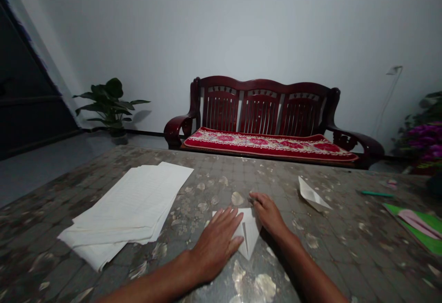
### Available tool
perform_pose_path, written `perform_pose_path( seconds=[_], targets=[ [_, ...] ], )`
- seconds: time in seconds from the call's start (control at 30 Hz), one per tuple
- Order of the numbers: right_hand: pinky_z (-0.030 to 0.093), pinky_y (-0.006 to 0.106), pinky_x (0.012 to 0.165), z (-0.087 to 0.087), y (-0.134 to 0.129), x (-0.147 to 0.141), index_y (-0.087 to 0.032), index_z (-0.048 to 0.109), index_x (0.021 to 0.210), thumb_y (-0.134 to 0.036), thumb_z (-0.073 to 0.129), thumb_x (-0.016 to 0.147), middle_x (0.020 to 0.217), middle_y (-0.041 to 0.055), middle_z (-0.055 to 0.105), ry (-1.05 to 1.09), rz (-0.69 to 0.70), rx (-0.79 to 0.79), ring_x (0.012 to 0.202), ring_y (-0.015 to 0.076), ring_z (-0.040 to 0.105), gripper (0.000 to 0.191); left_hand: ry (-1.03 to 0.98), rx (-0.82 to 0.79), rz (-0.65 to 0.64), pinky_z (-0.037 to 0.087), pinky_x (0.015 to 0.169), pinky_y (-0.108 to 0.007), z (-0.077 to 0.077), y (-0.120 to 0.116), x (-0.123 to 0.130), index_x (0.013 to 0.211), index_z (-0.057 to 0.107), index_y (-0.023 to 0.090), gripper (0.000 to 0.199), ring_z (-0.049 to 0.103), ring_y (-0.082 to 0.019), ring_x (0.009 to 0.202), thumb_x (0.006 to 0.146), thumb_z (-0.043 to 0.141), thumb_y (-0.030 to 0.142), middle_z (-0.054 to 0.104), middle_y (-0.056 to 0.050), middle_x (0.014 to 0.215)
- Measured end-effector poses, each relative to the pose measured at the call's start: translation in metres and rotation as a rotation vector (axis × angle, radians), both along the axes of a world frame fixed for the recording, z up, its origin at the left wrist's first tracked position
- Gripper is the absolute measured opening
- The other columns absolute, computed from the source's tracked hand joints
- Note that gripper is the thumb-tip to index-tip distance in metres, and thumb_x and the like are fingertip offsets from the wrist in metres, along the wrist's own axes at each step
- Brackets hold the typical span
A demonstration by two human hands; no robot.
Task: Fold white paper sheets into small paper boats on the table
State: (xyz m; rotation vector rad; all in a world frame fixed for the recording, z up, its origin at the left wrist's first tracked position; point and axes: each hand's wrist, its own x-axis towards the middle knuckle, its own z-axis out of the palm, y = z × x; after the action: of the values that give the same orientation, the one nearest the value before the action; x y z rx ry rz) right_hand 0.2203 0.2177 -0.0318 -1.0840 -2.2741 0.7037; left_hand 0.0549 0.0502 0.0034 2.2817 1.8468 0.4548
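A small white folded paper point(253, 233) lies on the table, its pointed end toward me and a narrow slit running between its two folded flaps. My left hand point(219, 243) rests flat over the paper's left side, fingers stretched forward and the thumb near the slit. At the upper right edge of the paper is my right hand point(271, 215), turned on its side. Its forefinger reaches past the paper's far edge, and its other fingers are partly hidden. Neither hand lifts the paper off the table.
A stack of white paper sheets point(127, 201) lies on the left. To the right are another folded white paper point(311, 195), a green pen point(377, 194) and a green sheet point(428, 241) with a pink piece point(419, 222). A wooden bench point(258, 105) stands beyond the patterned table point(207, 181).
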Motion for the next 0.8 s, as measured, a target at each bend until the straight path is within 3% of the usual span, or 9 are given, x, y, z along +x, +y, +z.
perform_pose_path(
  seconds=[0.1, 0.2, 0.43, 0.5, 0.6, 0.7, 0.8],
  targets=[
    [0.043, 0.038, 0.105, 0.011, 0.012, 0.001, -0.017, 0.071, 0.115, -0.02, 0.047, 0.085, 0.119, 0.0108, 0.07, -0.04, 0.062, -0.033, 0.116, 0.0244, 0.06, 0.039, 0.009, -0.134, -0.045, 0.023, 0.122, -0.052, -0.007, -0.012, 0.007, 0.158, 0.02, 0.019, 0.069, 0.02, -0.029, 0.151, 0.1, 0.048, 0.042, 0.023, -0.012, 0.164],
    [0.043, 0.035, 0.101, 0.016, 0.008, 0.001, -0.018, 0.072, 0.112, -0.017, 0.049, 0.084, 0.115, 0.009, 0.07, -0.075, 0.099, -0.023, 0.113, 0.0231, 0.06, 0.036, 0.06, -0.17, -0.021, 0.02, 0.122, -0.054, -0.013, -0.004, 0.004, 0.158, 0.02, 0.02, 0.07, 0.013, -0.032, 0.152, 0.099, 0.05, 0.041, 0.018, -0.013, 0.165],
    [0.039, 0.035, 0.098, 0.016, -0.018, -0.001, -0.022, 0.064, 0.123, -0.016, 0.041, 0.095, 0.12, 0.0091, 0.065, -0.275, 0.004, 0.228, 0.113, 0.0239, 0.054, 0.037, 0.142, 0.019, -0.071, 0.015, 0.121, -0.059, -0.015, 0.039, -0.017, 0.15, 0.038, 0.026, 0.055, 0.021, -0.03, 0.151, 0.098, 0.055, 0.036, 0.033, -0.011, 0.161],
    [0.038, 0.037, 0.096, 0.02, -0.02, -0.004, -0.021, 0.061, 0.127, -0.02, 0.04, 0.097, 0.12, 0.0114, 0.064, -0.365, -0.047, 0.263, 0.112, 0.0261, 0.053, 0.036, 0.136, 0.108, -0.02, 0.019, 0.121, -0.058, -0.017, 0.044, -0.021, 0.145, 0.044, 0.025, 0.05, 0.028, -0.03, 0.148, 0.097, 0.057, 0.032, 0.038, -0.012, 0.158],
    [0.038, 0.039, 0.091, 0.024, -0.019, -0.011, -0.019, 0.06, 0.13, -0.02, 0.042, 0.097, 0.12, 0.0143, 0.063, -0.496, -0.092, 0.295, 0.11, 0.0291, 0.053, 0.037, 0.064, 0.213, 0.03, 0.035, 0.115, -0.051, -0.022, 0.04, -0.021, 0.132, 0.057, 0.024, 0.035, 0.044, -0.027, 0.138, 0.097, 0.055, 0.022, 0.051, -0.012, 0.148],
    [0.038, 0.038, 0.088, 0.024, -0.018, -0.017, -0.019, 0.061, 0.13, -0.018, 0.044, 0.095, 0.121, 0.0151, 0.062, -0.565, -0.114, 0.316, 0.109, 0.03, 0.053, 0.038, -0.011, 0.203, 0.006, 0.051, 0.1, -0.038, -0.024, 0.03, -0.013, 0.117, 0.065, 0.023, 0.025, 0.058, -0.022, 0.117, 0.097, 0.052, 0.015, 0.063, -0.009, 0.127],
    [0.038, 0.038, 0.087, 0.022, -0.019, -0.019, -0.02, 0.061, 0.129, -0.017, 0.044, 0.095, 0.121, 0.0148, 0.063, -0.572, -0.125, 0.321, 0.109, 0.03, 0.053, 0.039, -0.024, 0.168, -0.039, 0.052, 0.094, -0.035, -0.022, 0.022, -0.004, 0.123, 0.062, 0.023, 0.029, 0.06, -0.022, 0.108, 0.096, 0.055, 0.017, 0.065, -0.007, 0.12]
  ],
)
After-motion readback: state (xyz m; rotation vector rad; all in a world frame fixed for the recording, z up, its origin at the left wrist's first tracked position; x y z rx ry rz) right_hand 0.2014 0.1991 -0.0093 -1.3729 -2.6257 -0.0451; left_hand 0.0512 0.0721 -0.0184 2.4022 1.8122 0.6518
